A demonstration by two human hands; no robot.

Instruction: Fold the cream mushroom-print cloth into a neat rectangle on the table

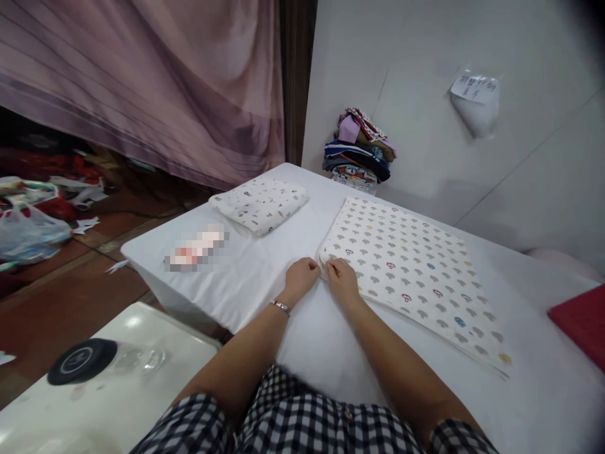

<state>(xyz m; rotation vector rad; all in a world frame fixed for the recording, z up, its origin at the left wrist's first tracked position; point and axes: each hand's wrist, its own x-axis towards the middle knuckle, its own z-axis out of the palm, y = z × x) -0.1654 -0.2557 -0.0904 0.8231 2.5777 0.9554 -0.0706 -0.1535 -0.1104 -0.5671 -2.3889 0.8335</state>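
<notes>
A white cloth with a grey mushroom print (401,265) lies folded flat in layers on the white-covered table (255,271). At its near left corner, my right hand (343,280) pinches the layered edge between thumb and fingers. My left hand (301,277), with a bracelet at the wrist, is closed right beside that corner, and its fingertips meet the cloth's edge. How much cloth sits inside the left fingers is hidden. Further back on the left rests a second folded white cloth (259,203) with small dark prints.
A blurred-out pinkish item (196,249) lies on the table's left side. Folded clothes (358,151) are stacked at the wall. Red fabric (581,321) lies at the right edge. A white surface (155,378) with a round black object (82,360) stands at lower left.
</notes>
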